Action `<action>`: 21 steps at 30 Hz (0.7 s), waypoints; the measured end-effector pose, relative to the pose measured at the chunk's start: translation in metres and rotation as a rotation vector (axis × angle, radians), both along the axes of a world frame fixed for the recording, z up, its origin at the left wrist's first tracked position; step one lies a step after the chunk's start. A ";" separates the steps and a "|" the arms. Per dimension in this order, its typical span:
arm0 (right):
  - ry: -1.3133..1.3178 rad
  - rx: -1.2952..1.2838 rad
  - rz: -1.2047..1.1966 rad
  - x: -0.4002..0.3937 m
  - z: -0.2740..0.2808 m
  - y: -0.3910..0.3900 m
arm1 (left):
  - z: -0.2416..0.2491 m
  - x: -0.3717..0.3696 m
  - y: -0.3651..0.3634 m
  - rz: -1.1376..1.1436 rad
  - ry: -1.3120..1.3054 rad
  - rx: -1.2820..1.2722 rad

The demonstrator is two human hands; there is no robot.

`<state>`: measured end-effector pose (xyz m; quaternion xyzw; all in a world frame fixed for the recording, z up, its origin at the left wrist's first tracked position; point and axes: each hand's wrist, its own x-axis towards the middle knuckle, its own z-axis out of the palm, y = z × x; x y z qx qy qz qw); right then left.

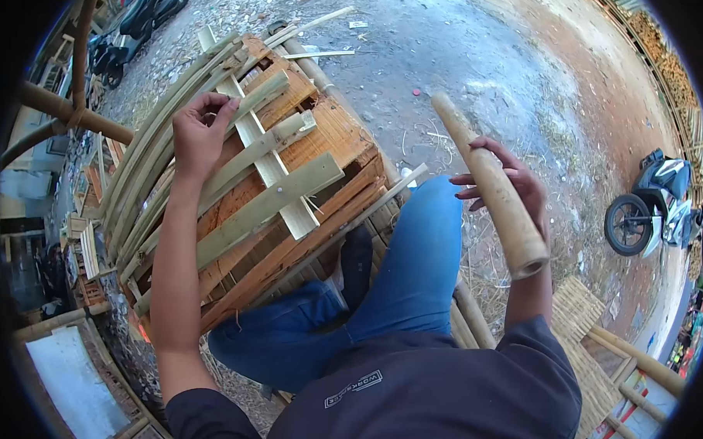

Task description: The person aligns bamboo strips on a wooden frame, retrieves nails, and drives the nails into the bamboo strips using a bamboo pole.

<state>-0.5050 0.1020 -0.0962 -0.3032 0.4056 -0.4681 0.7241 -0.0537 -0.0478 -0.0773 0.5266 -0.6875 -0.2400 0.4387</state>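
My right hand is wrapped around a thick bamboo pole piece, held up off the ground at a slant with its hollow end toward me. My left hand is closed in a pinch over the bamboo slats; whatever sits between thumb and finger is too small to make out. Just right of it lie a bamboo slat, a second slat and a wider slat. A pale cross strip runs beneath these. All rest on a worn orange wooden block.
Several long curved bamboo strips lie along the block's left side. My bent legs are close to its right edge. Parked motorbikes stand at the right and upper left. A woven bamboo panel lies at lower right.
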 end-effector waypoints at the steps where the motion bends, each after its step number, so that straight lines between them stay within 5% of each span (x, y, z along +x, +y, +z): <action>1: -0.095 -0.020 0.013 -0.001 0.003 0.012 | -0.001 -0.002 -0.001 -0.019 -0.018 0.000; 4: 0.095 -0.285 0.007 0.001 -0.009 0.040 | -0.001 0.002 0.002 -0.022 -0.071 -0.009; 13: 0.550 -0.145 -0.243 0.017 -0.004 0.066 | -0.001 0.008 -0.006 -0.045 -0.147 -0.152; 21: 0.559 -0.252 -0.166 -0.031 -0.016 0.067 | -0.001 0.017 -0.005 -0.005 -0.065 -0.071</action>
